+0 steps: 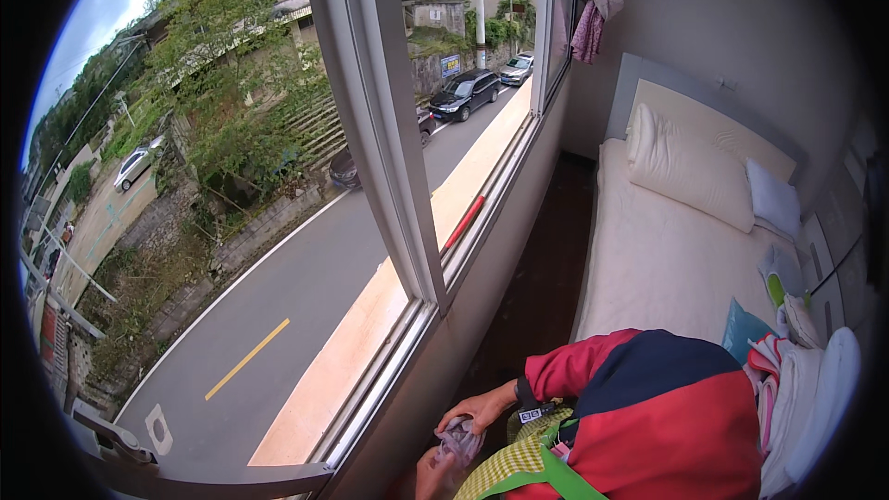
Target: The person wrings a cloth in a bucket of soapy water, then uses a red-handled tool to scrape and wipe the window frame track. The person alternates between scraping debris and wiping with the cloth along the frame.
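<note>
My right hand (479,408), in a red sleeve with a dark cuff, grips the upper side of a crumpled purplish-grey wad (461,439). It is thin cloth or plastic; I cannot tell which. From below, my left hand (436,473) holds the same wad, its wrist cut off by the picture's bottom edge. Both hands are low in front of my yellow checked apron (501,467) with green trim, beside the wall under the window. A small tag with printed codes (535,415) shows by the right cuff.
A sliding window frame (378,118) stands beside me, with a road outside. A red stick-like object (464,223) lies on the window track (500,184). Behind the dark floor (531,285) is a bed (646,250) with a pillow (687,170) and folded cloths (799,389).
</note>
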